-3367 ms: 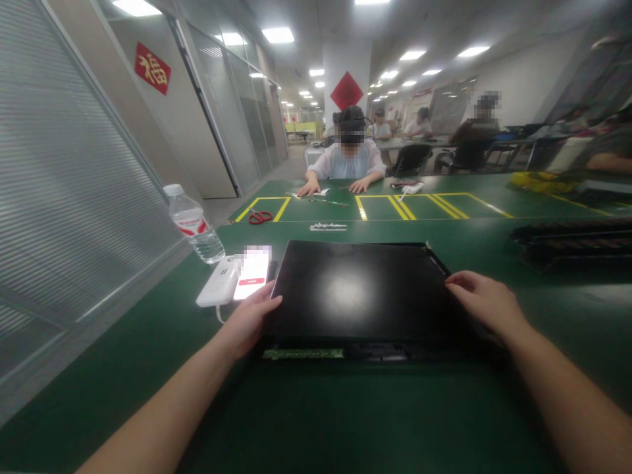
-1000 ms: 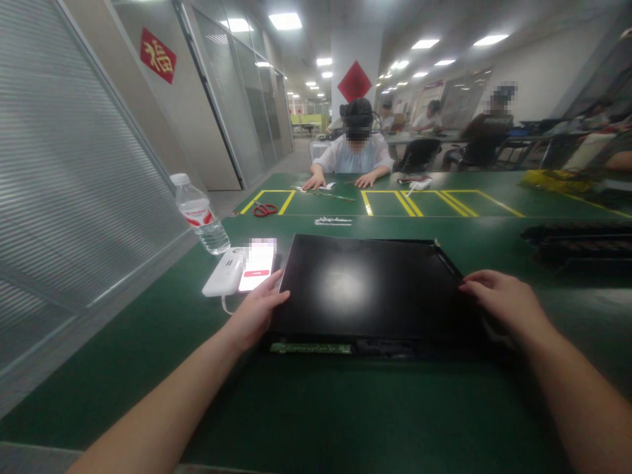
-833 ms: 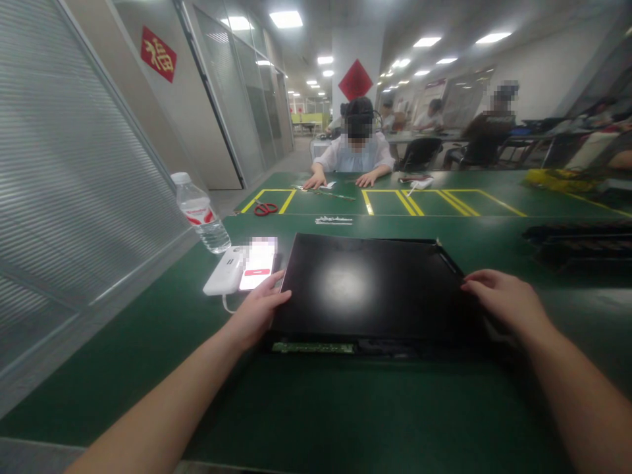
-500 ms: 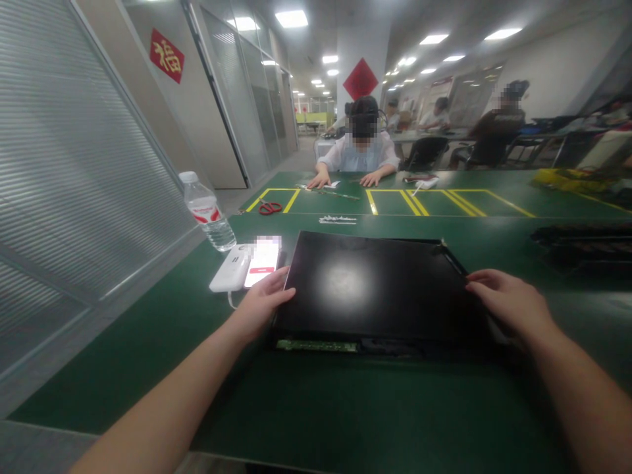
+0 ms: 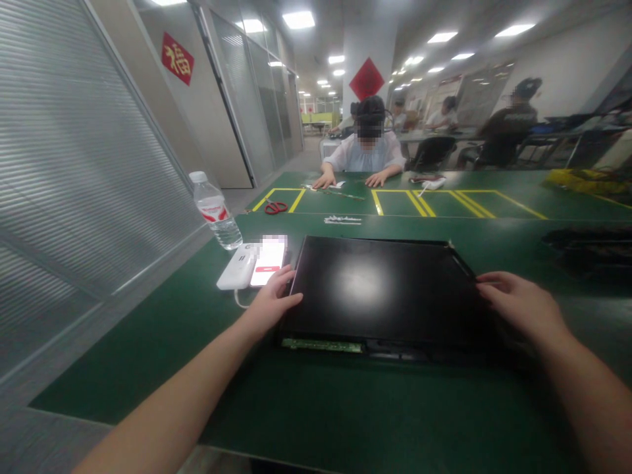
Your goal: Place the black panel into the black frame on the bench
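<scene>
A black display panel (image 5: 385, 289) lies in front of me over a dark frame, which shows along the right and near edges. A green circuit strip (image 5: 322, 345) is visible at its near left edge. My left hand (image 5: 273, 303) grips the panel's left edge, thumb on the top face and fingers at the side. On the opposite side, my right hand (image 5: 518, 299) holds the right edge, its thumb and fingers pinched near the upper right corner. The fingertips under the edges are hidden.
Left of the panel are a lit phone (image 5: 269, 260), a white power bank (image 5: 237, 266) with a cable and a water bottle (image 5: 216, 210). Red scissors (image 5: 276, 207) and white strips (image 5: 342, 220) lie beyond. Across the green table (image 5: 148, 368) sits a person (image 5: 368, 148); dark parts lie right.
The whole view has shifted slightly, so everything appears a little further right. Both hands remain on the panel's edges, and the panel's near edge looks slightly closer to the frame.
</scene>
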Demonstrator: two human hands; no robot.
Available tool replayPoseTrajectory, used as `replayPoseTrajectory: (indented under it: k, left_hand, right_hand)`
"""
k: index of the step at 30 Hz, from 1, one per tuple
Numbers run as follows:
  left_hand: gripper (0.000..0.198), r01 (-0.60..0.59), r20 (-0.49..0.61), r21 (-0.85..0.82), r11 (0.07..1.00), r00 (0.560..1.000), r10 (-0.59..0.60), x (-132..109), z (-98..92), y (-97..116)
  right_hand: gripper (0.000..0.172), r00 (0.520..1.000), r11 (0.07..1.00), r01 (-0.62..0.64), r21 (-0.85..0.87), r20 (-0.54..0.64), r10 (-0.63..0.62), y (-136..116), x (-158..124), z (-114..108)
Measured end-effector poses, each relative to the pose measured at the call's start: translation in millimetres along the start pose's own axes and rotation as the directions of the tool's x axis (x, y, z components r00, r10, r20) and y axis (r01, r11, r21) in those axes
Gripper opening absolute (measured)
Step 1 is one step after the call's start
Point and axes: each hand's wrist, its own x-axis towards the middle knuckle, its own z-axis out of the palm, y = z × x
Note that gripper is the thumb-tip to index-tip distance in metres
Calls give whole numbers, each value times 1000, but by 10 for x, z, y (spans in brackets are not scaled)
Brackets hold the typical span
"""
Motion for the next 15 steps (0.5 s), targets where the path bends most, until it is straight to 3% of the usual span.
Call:
replayPoseTrajectory:
  k: [5, 11, 15]
  left_hand:
    - [63, -11, 46, 33, 999, 999, 9, 0, 5, -10]
    - [64, 15, 54, 11, 1000, 998, -16, -21, 28, 7]
    - [61, 8, 54, 19, 1000, 998, -9, -19, 31, 5]
  right_hand:
    - [42, 999, 999, -49, 22, 19, 49, -7, -11, -12]
    - [38, 999, 1000, -9, 21, 42, 8, -13, -17, -38]
    - [37, 994, 997, -67, 39, 86, 64, -71, -59, -90]
